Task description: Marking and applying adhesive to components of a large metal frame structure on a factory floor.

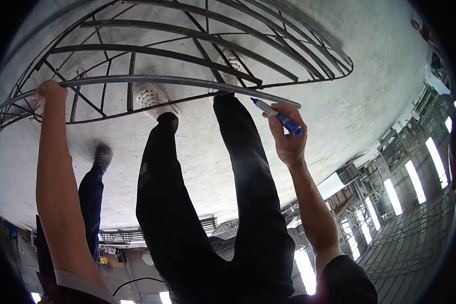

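One frame [157,52] partly hides two white shoes [149,96]. Left hand [51,92] clasps one bar [162,80]; right hand [289,143] pinches one marker [290,124].

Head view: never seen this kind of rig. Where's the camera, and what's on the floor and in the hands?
There's no robot: these are a person's bare hands, seen by a wide fisheye camera worn on the head, looking down. That lens bends straight edges. On the pale floor lies a curved metal frame. The left hand grips a long metal bar that crosses in front of the frame; the right hand holds a blue-and-grey marker. The light shoes are the wearer's own.
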### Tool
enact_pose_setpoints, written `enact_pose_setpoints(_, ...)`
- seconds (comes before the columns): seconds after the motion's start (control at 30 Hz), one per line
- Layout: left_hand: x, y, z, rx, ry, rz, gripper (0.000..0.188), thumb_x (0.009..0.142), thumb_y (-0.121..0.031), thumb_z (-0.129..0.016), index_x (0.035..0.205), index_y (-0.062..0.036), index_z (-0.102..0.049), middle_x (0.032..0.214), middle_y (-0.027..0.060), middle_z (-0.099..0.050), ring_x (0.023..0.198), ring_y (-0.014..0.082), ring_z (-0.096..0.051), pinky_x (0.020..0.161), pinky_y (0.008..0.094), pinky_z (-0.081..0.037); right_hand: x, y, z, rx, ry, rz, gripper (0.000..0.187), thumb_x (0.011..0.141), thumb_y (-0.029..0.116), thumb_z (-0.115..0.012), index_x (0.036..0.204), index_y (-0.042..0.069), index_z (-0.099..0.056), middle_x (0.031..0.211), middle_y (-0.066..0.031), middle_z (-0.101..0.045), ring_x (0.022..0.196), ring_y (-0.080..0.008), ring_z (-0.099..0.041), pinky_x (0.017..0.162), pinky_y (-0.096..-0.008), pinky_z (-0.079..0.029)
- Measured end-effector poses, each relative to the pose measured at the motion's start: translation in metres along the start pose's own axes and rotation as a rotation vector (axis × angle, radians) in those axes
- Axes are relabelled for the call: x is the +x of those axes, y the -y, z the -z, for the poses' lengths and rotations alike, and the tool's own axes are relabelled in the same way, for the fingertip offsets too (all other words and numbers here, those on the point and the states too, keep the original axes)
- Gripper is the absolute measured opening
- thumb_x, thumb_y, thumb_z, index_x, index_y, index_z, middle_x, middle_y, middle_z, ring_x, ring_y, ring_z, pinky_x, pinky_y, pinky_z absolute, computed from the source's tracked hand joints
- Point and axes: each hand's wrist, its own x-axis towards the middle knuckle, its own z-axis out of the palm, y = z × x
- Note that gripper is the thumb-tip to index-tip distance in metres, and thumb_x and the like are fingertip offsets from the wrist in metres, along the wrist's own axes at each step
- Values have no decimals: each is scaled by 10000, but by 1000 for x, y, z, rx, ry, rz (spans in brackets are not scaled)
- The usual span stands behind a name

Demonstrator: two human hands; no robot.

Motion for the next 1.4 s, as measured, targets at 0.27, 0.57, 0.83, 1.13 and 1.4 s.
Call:
enact_pose_setpoints(0.27, -32, -4, 41, -28, -16, -29, 377, 949, -320, -526, 1212, -86, -662, 1261, 163, -634, 1177, 347, -603, 1117, 614, -282, -42, -7, -60, -323, -117, 291, 261, 842, 13, -704, 1088, 2, -618, 931, -109, -679, 818, -224, -655, 728, -309, -515)
enact_pose_setpoints(0.57, -29, 0, 25, -169, -127, 4, 366, 947, -287, -524, 1218, -93, -674, 1294, 180, -616, 1200, 379, -586, 1107, 654, -266, -36, -24, -76, -534, -144, 530, 344, 820, 55, -730, 1151, 46, -640, 1006, -106, -689, 939, -274, -639, 873, -382, -477)
enact_pose_setpoints(0.83, -13, 4, 23, -102, -98, -3, 451, 945, -337, -485, 1288, -78, -619, 1340, 187, -581, 1233, 432, -546, 1093, 704, -222, -26, -30, -74, -540, -99, 530, 363, 827, 77, -730, 1179, 72, -641, 1033, -93, -694, 975, -280, -631, 894, -393, -476)
enact_pose_setpoints(1.13, -23, 0, 29, -105, -93, 22, 409, 927, -309, -519, 1257, -107, -650, 1318, 165, -602, 1228, 394, -560, 1094, 684, -250, -42, -33, -56, -402, -262, 189, 314, 820, 51, -720, 1127, 43, -651, 893, -83, -685, 850, -244, -625, 826, -372, -491)
enact_pose_setpoints(1.4, 146, 25, -41, -358, -1937, -387, 361, 902, -270, -558, 1204, -114, -677, 1301, 148, -617, 1215, 361, -575, 1080, 648, -297, -29, -7, -77, -446, -91, 518, 290, 844, 13, -702, 1129, 24, -653, 937, -91, -698, 865, -194, -643, 747, -303, -518)
